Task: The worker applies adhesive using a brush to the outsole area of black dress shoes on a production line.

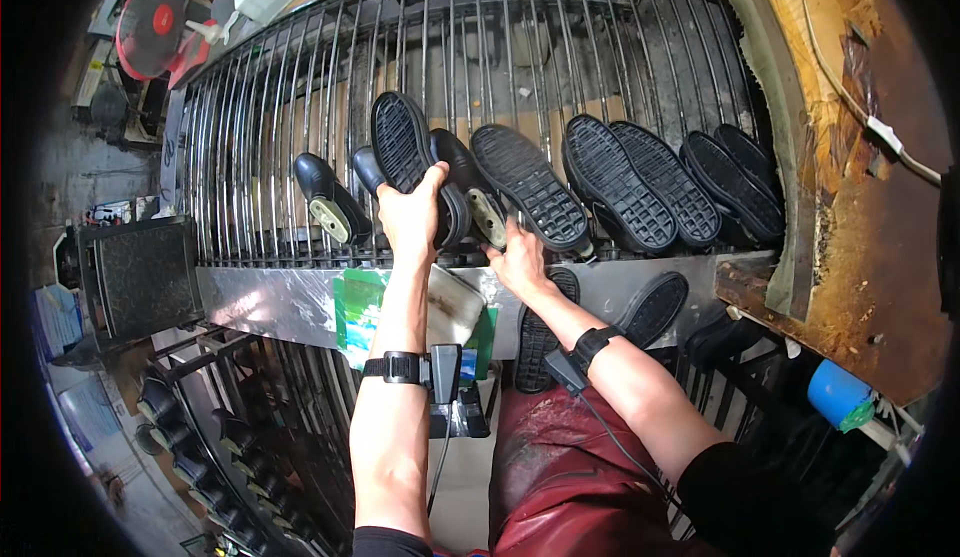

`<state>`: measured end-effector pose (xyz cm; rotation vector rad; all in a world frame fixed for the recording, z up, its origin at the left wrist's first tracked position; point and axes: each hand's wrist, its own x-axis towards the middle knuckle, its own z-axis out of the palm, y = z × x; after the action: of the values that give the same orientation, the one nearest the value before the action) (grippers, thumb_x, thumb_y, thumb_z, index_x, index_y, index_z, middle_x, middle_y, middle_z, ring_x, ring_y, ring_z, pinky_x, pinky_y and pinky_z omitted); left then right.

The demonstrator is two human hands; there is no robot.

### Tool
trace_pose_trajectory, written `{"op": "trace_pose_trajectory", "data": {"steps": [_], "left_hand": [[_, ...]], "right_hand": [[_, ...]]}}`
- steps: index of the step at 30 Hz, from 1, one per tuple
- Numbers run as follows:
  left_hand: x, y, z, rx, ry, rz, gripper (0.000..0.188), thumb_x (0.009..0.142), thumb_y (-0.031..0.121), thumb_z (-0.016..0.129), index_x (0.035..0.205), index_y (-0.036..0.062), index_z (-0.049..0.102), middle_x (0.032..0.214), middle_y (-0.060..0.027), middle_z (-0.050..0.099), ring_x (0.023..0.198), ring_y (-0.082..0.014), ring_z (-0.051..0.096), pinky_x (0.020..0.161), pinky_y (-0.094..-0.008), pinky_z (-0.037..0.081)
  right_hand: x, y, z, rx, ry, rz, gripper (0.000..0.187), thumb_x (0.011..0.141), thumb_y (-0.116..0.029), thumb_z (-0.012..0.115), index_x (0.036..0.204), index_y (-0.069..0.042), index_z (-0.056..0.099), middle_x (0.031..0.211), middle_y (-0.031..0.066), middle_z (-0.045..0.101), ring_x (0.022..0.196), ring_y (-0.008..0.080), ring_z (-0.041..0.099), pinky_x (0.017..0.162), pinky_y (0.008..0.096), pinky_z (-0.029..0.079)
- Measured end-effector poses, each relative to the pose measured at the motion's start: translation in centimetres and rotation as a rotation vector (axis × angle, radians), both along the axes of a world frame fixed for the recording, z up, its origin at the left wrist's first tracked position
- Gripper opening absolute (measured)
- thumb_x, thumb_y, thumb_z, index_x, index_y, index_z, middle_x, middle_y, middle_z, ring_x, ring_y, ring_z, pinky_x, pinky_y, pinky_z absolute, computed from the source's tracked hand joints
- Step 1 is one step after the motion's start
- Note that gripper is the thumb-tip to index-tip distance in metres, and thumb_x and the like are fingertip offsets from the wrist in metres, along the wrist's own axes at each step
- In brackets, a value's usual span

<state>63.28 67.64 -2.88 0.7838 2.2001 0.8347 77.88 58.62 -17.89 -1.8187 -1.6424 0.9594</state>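
My left hand (408,219) is closed on a black shoe sole (402,142), its treaded face turned up, tilted over the metal rods. A rounded black toe shows behind that sole. My right hand (520,262) has its fingers closed at the heel end of a black shoe (487,212) with a pale last in it; its fingertips are partly hidden. Close beside that hand lies a black shoe with its sole up (530,185). To the left, another black shoe (330,200) rests on the rods, its pale last showing.
Several more shoes lie sole up toward the right on the rod conveyor (240,157). Two soles (655,309) lie along the metal ledge (265,302), near a whitish pad (455,307). A worn wooden panel (860,197) borders the right. A shoe rack (230,437) stands lower left.
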Motion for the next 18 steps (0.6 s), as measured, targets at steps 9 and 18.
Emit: {"op": "trace_pose_trajectory", "data": {"steps": [9,18], "left_hand": [[3.2,1.4,-3.0,-0.236,0.091,-0.105,0.119,0.068,0.061,0.091,0.142,-0.0187,0.044,0.135,-0.0366,0.065,0.127,-0.0439,0.066,0.111,-0.0461,0.050],[1.6,1.8,-3.4,-0.440,-0.074,-0.061,0.155,0.066,0.073,0.090,0.161,-0.0187,0.011,0.162,-0.0386,0.037,0.148,-0.0453,0.047,0.122,-0.0485,0.042]], "right_hand": [[1.3,-0.7,2.0,-0.024,-0.087,0.083,0.059,0.081,-0.019,0.086,0.126,0.011,0.063,0.108,0.0327,0.073,0.094,0.0521,0.073,0.079,0.0544,0.060],[9.0,-17.0,10.8,0.203,-0.166,-0.143,0.057,0.083,-0.018,0.082,0.131,0.005,0.062,0.129,0.0245,0.064,0.121,0.0434,0.059,0.106,0.0509,0.048]]}}
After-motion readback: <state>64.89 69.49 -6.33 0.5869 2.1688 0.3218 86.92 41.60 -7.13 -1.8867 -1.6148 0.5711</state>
